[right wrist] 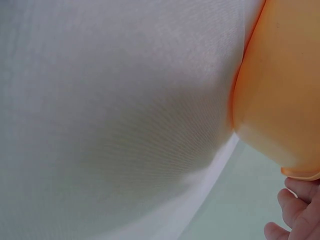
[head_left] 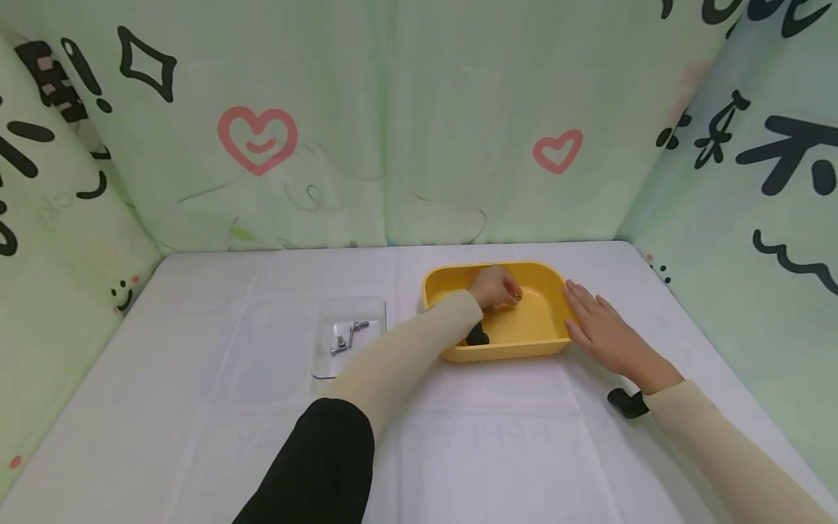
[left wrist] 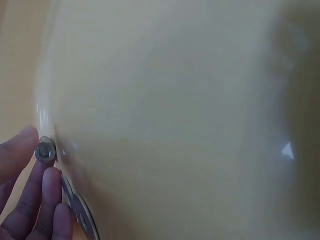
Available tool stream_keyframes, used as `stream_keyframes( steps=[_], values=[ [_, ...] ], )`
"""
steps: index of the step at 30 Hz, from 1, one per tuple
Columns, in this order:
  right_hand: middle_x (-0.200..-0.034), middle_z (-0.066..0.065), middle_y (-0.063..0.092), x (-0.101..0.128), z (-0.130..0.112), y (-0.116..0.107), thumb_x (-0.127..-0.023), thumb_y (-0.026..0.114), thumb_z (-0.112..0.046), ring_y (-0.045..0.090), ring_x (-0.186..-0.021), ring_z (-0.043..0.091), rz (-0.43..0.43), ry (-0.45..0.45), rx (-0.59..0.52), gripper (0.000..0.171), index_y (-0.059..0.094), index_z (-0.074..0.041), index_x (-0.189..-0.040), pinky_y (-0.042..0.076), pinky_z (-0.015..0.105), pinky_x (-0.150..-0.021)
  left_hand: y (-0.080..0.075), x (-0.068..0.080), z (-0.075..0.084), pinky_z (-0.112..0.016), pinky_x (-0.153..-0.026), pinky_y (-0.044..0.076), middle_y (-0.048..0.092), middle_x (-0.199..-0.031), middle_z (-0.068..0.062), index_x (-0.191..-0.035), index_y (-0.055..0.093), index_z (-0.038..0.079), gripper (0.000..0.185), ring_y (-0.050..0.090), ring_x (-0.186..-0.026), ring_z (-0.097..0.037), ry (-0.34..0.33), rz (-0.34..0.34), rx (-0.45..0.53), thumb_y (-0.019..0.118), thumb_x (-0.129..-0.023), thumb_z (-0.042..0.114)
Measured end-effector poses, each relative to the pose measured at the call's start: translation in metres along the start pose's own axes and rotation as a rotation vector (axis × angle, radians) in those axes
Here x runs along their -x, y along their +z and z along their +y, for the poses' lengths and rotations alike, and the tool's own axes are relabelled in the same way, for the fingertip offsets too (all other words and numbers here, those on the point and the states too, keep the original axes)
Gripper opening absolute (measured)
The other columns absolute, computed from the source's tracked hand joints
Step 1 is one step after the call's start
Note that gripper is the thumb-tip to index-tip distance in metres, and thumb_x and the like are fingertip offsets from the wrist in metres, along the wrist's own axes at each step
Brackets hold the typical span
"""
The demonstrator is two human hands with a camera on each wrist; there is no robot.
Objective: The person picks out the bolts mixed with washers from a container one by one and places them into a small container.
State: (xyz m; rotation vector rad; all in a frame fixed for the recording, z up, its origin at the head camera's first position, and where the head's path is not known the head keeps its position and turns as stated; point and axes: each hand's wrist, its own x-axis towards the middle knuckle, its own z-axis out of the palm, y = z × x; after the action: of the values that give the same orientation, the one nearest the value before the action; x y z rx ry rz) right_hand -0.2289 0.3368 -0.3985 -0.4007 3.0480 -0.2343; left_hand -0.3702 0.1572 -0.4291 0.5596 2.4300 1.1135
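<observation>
A yellow tray (head_left: 543, 343) sits on the white table right of centre. My left hand (head_left: 495, 287) reaches into it and pinches a small metal bolt (left wrist: 45, 152) between thumb and fingertips (left wrist: 50, 177); more metal pieces (left wrist: 80, 212) lie on the tray floor just below it. My right hand (head_left: 605, 331) lies flat with straight fingers against the tray's right outer wall (right wrist: 280, 100); its fingertips (right wrist: 295, 210) show under the rim in the right wrist view.
A clear plastic tray (head_left: 327, 360) with a few bolts (head_left: 347, 338) lies left of the yellow tray. Green printed fabric walls close in the table at the back and both sides. Black wrist straps (head_left: 627, 402) show on the arms.
</observation>
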Motion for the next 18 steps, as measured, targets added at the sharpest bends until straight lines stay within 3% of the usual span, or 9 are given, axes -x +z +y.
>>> stream_keyframes(
  steps=[3, 7, 12, 18],
  values=[
    [-0.156, 0.023, 0.013, 0.000, 0.000, 0.000, -0.100, 0.037, -0.028, 0.014, -0.143, 0.040, -0.002, -0.001, 0.001, 0.064, 0.011, 0.005, -0.149, 0.011, 0.059, -0.115, 0.003, -0.002, -0.002, -0.014, -0.049, 0.040, 0.072, -0.084, 0.000, -0.087, 0.076, 0.011, 0.012, 0.049, -0.059, -0.006, 0.051, 0.024, -0.068, 0.079, -0.075, 0.011],
    [-0.156, 0.023, 0.013, 0.000, 0.002, 0.001, -0.100, 0.037, -0.027, 0.014, -0.143, 0.040, -0.001, -0.004, 0.000, 0.064, 0.010, 0.004, -0.149, 0.011, 0.059, -0.115, 0.004, 0.000, -0.002, -0.012, -0.053, 0.041, 0.073, -0.082, 0.001, -0.085, 0.076, 0.013, 0.013, 0.052, -0.065, -0.006, 0.063, 0.043, -0.102, 0.079, -0.073, 0.008],
    [-0.156, 0.023, 0.013, 0.001, 0.002, 0.001, -0.100, 0.037, -0.027, 0.013, -0.143, 0.040, 0.000, -0.009, -0.006, 0.064, 0.010, 0.004, -0.149, 0.011, 0.059, -0.115, 0.003, 0.006, 0.001, -0.011, -0.052, 0.041, 0.073, -0.079, 0.000, -0.081, 0.077, 0.011, 0.015, 0.053, -0.063, -0.004, 0.064, 0.044, -0.097, 0.079, -0.071, 0.001],
    [-0.156, 0.022, 0.012, 0.001, 0.002, 0.000, -0.101, 0.037, -0.027, 0.013, -0.143, 0.039, -0.001, -0.008, -0.007, 0.064, 0.009, 0.003, -0.149, 0.010, 0.058, -0.116, 0.002, 0.010, 0.003, -0.010, -0.052, 0.040, 0.072, -0.076, 0.002, -0.079, 0.076, 0.012, 0.011, 0.052, -0.060, -0.003, 0.092, 0.038, -0.160, 0.079, -0.071, 0.004]
  ],
)
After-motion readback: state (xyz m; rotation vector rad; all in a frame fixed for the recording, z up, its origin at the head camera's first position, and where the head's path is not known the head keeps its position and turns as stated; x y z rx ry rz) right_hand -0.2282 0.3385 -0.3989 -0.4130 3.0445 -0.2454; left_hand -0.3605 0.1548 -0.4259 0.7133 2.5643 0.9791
